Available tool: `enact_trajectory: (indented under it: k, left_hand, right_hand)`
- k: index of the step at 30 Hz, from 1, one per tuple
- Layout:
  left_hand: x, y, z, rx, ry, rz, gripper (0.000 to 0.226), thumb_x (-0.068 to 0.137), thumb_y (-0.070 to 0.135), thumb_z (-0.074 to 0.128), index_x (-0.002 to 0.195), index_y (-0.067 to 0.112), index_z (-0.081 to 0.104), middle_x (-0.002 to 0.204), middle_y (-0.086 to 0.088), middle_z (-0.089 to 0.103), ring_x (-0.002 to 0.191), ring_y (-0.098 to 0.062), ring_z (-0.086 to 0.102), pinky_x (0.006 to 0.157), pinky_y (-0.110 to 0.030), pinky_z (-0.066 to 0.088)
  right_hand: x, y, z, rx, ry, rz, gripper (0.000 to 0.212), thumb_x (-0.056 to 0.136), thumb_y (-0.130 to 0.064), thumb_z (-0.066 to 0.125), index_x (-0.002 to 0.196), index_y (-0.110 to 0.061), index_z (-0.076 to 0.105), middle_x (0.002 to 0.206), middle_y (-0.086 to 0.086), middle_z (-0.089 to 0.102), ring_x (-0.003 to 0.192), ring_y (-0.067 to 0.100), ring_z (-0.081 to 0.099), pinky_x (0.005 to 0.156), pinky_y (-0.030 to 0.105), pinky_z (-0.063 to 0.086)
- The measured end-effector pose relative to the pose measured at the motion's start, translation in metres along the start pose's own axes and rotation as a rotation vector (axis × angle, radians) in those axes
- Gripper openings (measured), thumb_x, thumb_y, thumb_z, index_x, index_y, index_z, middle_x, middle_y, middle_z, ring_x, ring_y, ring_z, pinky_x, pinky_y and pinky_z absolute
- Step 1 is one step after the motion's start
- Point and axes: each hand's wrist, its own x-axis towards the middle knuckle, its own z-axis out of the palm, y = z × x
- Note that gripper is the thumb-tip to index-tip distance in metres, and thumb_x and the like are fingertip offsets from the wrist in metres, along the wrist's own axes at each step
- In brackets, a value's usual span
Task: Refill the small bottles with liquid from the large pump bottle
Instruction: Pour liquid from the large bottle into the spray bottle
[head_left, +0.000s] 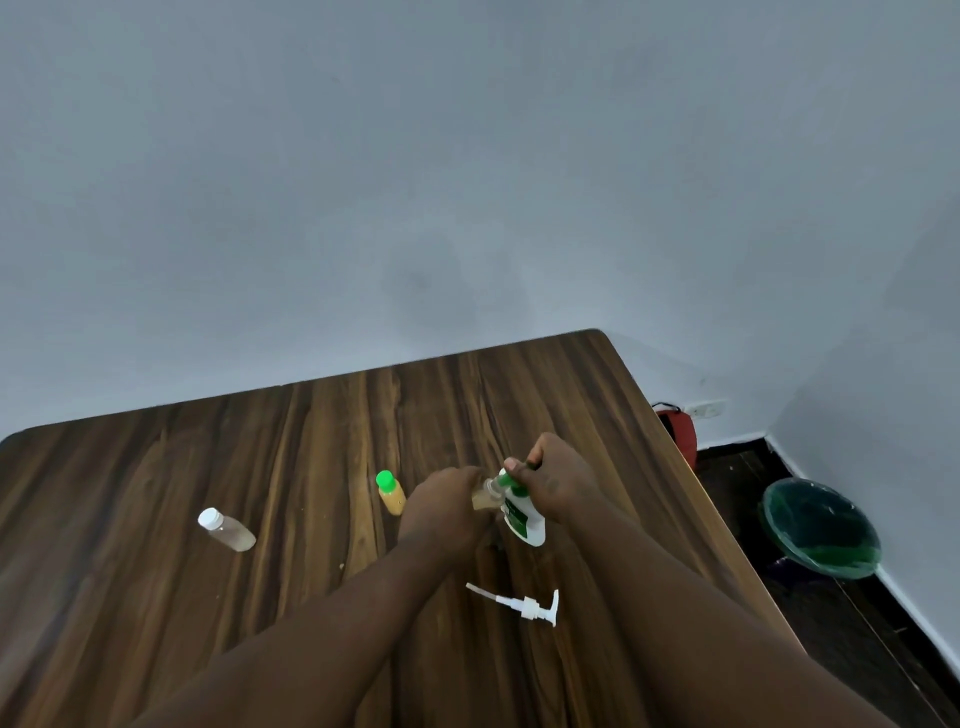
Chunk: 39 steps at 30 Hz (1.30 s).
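Note:
My left hand (441, 501) grips a small clear bottle (485, 498) holding amber liquid, its open mouth up against the neck of the large bottle. The large white bottle (524, 522) has a green label and a green neck and leans toward the small one. My right hand (553, 480) curls round its top from behind, thumb on the green part. The white pump head (527, 605), with its tube, lies loose on the table nearer me. Two capped small bottles stand to the left, one green-capped (390, 493) and one white-capped (226, 530).
Everything sits on a dark wood-grain table (260, 467) against a grey wall. Its right edge runs close to my right arm. On the floor beyond that edge stand a green bin (821, 527) and a red object (680, 431).

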Motion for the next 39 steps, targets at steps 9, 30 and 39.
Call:
enact_trajectory:
  k: [9, 30, 39]
  left_hand:
    - [-0.0025, 0.0050, -0.0015, 0.013, 0.015, 0.020, 0.026, 0.087, 0.038, 0.076, 0.112, 0.030, 0.071, 0.104, 0.011, 0.072, 0.093, -0.007, 0.064, 0.071, -0.022, 0.043]
    - [-0.0030, 0.0069, -0.0033, -0.018, -0.011, 0.006, 0.026, 0.089, 0.036, 0.075, 0.114, 0.029, 0.070, 0.107, 0.012, 0.071, 0.095, -0.007, 0.064, 0.076, -0.022, 0.047]
    - [-0.0033, 0.0078, -0.0050, -0.025, 0.000, 0.011, 0.030, 0.088, 0.039, 0.076, 0.115, 0.030, 0.069, 0.108, 0.013, 0.070, 0.096, -0.006, 0.061, 0.076, -0.022, 0.041]
  right_hand:
    - [-0.0039, 0.0025, 0.0015, 0.023, 0.022, -0.007, 0.025, 0.095, -0.040, 0.062, 0.089, -0.019, 0.049, 0.086, 0.002, 0.056, 0.073, 0.011, 0.050, 0.064, 0.025, 0.042]
    - [-0.0005, 0.0014, 0.0005, -0.003, 0.002, -0.011, 0.025, 0.095, -0.041, 0.061, 0.091, -0.019, 0.049, 0.086, 0.002, 0.057, 0.074, 0.012, 0.050, 0.067, 0.028, 0.044]
    - [0.0007, 0.0021, -0.0003, -0.008, -0.002, -0.008, 0.026, 0.095, -0.042, 0.061, 0.093, -0.018, 0.050, 0.086, 0.002, 0.057, 0.074, 0.012, 0.052, 0.067, 0.028, 0.045]
